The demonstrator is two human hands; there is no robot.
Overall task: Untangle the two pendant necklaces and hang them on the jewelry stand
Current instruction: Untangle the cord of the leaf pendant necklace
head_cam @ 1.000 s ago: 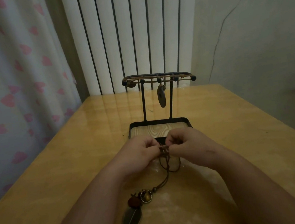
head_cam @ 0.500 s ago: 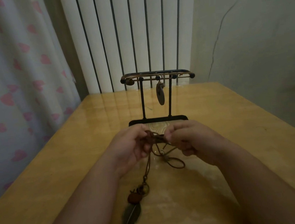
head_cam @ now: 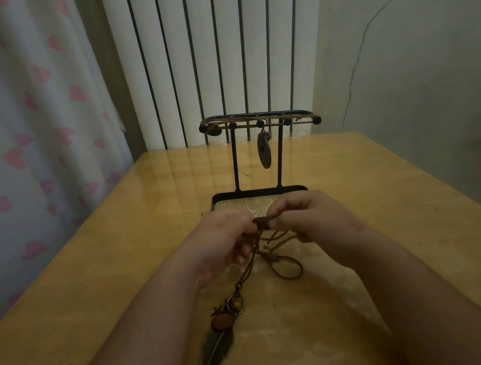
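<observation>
- The front rim of the jewelry stand [head_cam: 235, 158] base was hidden behind the left hand [head_cam: 225, 238] and right hand [head_cam: 310, 219].
- The cord [head_cam: 287, 269] tangle between the fingertips was too dim to make out.
- The charm [head_cam: 213, 130] on the stand's bar was too small to identify.
- The table [head_cam: 95, 291] was cut off by the side and bottom edges.

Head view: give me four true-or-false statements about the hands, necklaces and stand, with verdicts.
1. The left hand and the right hand both pinch the cord above the feather pendant. True.
2. The feather pendant hangs from the jewelry stand. False: it lies on the table.
3. An oval pendant hangs from the jewelry stand's top bar. True.
4. The jewelry stand is left of the hands. False: it stands straight beyond them.
</observation>
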